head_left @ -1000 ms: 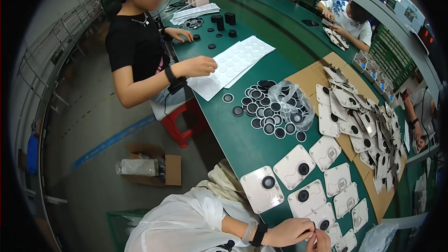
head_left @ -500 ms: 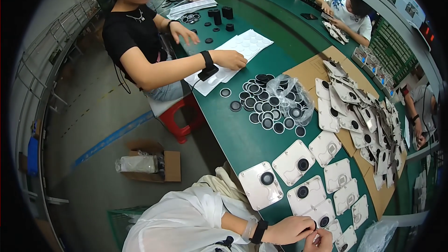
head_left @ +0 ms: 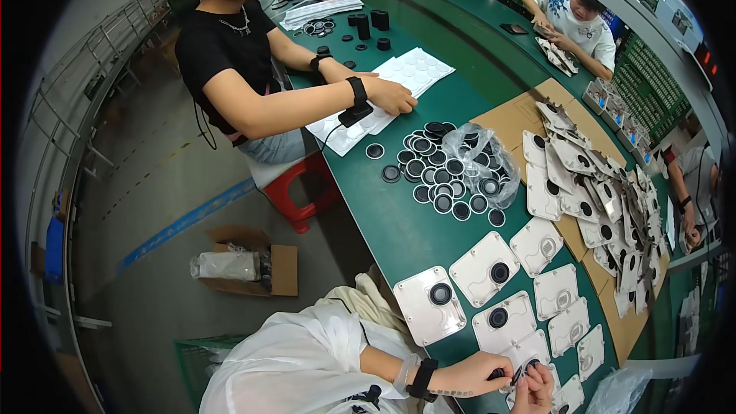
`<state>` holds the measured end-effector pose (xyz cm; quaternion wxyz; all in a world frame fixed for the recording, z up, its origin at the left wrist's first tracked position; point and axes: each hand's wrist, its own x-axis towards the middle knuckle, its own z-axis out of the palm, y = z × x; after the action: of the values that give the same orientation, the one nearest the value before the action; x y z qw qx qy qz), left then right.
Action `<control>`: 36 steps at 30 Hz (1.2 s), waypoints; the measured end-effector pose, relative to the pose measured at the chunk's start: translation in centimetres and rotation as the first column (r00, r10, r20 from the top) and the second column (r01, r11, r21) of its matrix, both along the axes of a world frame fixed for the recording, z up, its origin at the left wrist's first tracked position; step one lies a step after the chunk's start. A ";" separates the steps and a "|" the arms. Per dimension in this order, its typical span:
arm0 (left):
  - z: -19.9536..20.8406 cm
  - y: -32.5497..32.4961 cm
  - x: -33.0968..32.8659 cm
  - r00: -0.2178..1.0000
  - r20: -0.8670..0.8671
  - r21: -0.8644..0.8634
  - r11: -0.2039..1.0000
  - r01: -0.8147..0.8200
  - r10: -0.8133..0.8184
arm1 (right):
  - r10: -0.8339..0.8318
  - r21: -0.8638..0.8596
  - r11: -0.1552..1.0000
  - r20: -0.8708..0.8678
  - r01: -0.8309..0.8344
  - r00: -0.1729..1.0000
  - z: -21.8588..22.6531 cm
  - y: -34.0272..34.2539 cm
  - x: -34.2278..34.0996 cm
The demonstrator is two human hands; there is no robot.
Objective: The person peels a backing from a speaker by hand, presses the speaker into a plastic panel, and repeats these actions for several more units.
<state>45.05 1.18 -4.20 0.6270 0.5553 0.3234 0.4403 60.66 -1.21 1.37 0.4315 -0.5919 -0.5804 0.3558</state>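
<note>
My left hand (head_left: 468, 377), with a black band at the wrist, is closed on a black round disc (head_left: 497, 374). Close beside it, my right hand (head_left: 538, 389) has its fingertips pinched together; what lies between them is too small to make out. Both hands are over the nearest white plates. One white plate (head_left: 527, 347) lies just beyond the fingers, its dark disc partly hidden by them. To the left, a white plate (head_left: 414, 322) bears a black disc (head_left: 441, 294), as do two neighbouring plates. Plates farther right show a pale recess instead.
A pile of black discs with white rims (head_left: 442, 203) lies mid-table beside a clear plastic bag (head_left: 502, 184). Many plates are heaped on cardboard (head_left: 563, 222) at right. Across the corner, a co-worker handles white sheets (head_left: 418, 69). A box (head_left: 284, 270) stands on the floor.
My hands have shifted slightly right, and a black disc now shows in my left fingers. My right fingers have risen over the plate's disc. The co-worker's raised hand has come down to the sheets.
</note>
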 end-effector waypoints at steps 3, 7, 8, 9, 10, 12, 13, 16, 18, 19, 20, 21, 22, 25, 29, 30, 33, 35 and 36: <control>0.1 0.0 -0.1 0.999 0.022 -0.056 0.998 0.025 -0.024 | -0.019 -0.059 0.998 -0.064 0.015 0.998 0.1 0.0 0.1; 0.7 0.8 -0.9 0.972 0.053 -0.350 0.908 0.231 -0.227 | -0.073 -0.207 0.978 -0.232 0.024 0.970 0.9 0.1 -0.2; 0.4 0.9 -0.8 0.965 0.075 -0.390 0.884 0.260 -0.250 | -0.100 -0.266 0.964 -0.296 0.018 0.950 0.9 0.1 -0.3; 0.1 0.9 -0.8 0.957 0.097 -0.428 0.856 0.288 -0.273 | -0.102 -0.267 0.964 -0.299 0.019 0.949 0.6 0.1 0.1; -0.1 0.9 -0.7 0.948 0.120 -0.465 0.827 0.316 -0.294 | -0.008 -0.228 0.970 -0.378 -0.085 0.926 0.2 0.0 1.0; -0.8 0.9 -0.5 0.930 0.168 -0.498 0.786 0.366 -0.327 | 0.176 -0.121 0.954 -0.520 -0.275 0.836 -0.2 0.2 2.1; -1.1 1.0 -0.4 0.909 0.219 -0.527 0.741 0.417 -0.355 | 0.171 -0.115 0.957 -0.523 -0.268 0.835 -0.1 0.4 2.2; -1.2 1.2 -0.7 0.858 0.322 -0.564 0.647 0.514 -0.401 | 0.196 -0.086 0.873 -0.840 -0.481 0.506 1.4 0.5 2.6; -0.9 1.2 -1.2 0.815 0.433 -0.584 0.569 0.579 -0.384 | 0.093 -0.075 0.908 -0.923 -0.412 0.373 1.1 0.6 3.5; -0.7 1.3 -1.4 0.812 0.427 -0.582 0.567 0.583 -0.397 | 0.002 -0.080 0.929 -0.975 -0.360 0.221 0.9 0.7 4.2; -0.5 1.4 -1.5 0.811 0.460 -0.582 0.567 0.583 -0.362 | -0.080 -0.093 0.943 -0.995 -0.320 0.053 0.6 0.9 4.8; -0.2 1.4 -1.7 0.809 0.492 -0.581 0.570 0.580 -0.322 | -0.073 -0.084 0.942 -0.996 -0.324 0.046 0.3 0.7 5.5; 0.1 1.6 -2.3 0.811 0.517 -0.585 0.578 0.569 -0.275 | -0.063 -0.123 0.959 -0.971 -0.254 0.232 -0.3 0.3 6.1; 2.4 1.9 -2.9 0.879 0.441 -0.630 0.635 0.446 -0.180 | -0.048 -0.158 0.976 -0.826 -0.150 0.562 -0.3 0.9 5.0; 3.1 1.5 -4.0 0.892 0.446 -0.664 0.639 0.387 -0.077 | 0.300 0.262 0.889 0.289 -0.376 0.909 1.5 1.5 0.6; 3.1 1.4 -4.3 0.879 0.470 -0.659 0.633 0.406 -0.074 | 0.345 0.198 0.882 0.349 -0.428 0.871 0.7 1.2 1.3; 2.5 1.3 -5.0 0.858 0.509 -0.650 0.625 0.432 -0.064 | 0.442 0.049 0.853 0.461 -0.519 0.770 0.1 1.2 1.4; 2.0 1.3 -5.4 0.845 0.530 -0.640 0.620 0.453 -0.070 | 0.370 0.114 0.874 0.475 -0.473 0.798 0.7 1.0 -0.2; 1.9 1.4 -5.6 0.833 0.548 -0.635 0.612 0.471 -0.073 | 0.327 0.152 0.883 0.481 -0.444 0.814 0.8 1.0 -0.8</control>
<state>39.45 2.56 -2.31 0.9181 0.1663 0.2216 0.2834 59.85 -0.19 2.21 0.2794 -0.4646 -0.8124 0.2145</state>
